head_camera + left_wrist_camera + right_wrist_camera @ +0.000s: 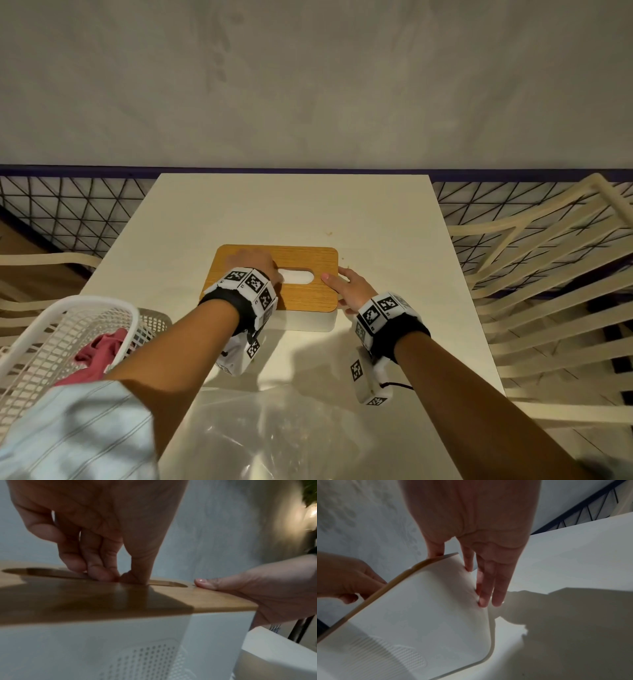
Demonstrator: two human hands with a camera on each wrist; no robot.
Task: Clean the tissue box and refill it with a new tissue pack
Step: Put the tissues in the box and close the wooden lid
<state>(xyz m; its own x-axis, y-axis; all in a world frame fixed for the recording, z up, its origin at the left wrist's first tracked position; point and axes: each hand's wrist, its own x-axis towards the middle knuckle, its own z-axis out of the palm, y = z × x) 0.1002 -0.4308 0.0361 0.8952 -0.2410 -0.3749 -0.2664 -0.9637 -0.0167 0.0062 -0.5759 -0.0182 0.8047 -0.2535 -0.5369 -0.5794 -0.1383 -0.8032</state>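
The tissue box point(301, 320) sits in the middle of the white desk point(394, 219), right under both hands. It has a wooden lid point(308, 294) with a long slot point(297, 276) and white plastic sides.

The left hand point(255, 265) is on top of the lid. Its fingers point(101, 574) are bunched together at the edge of the slot. They may be pinching a bit of tissue there, but the view is too dim to tell.

The right hand point(349, 286) holds the end of the box, thumb on the lid and straight fingers point(485, 588) pressed on the white side.

The box looks light and stiff, and its smooth sides may slip. The two short ends look best to hold.

Near the wrists lies a clear plastic wrap point(274, 431). Left of the hands is a white basket point(68, 308) with a pink cloth point(102, 353). Slatted chairs point(548, 274) stand beside the desk, and a grey wall point(308, 85) is behind.
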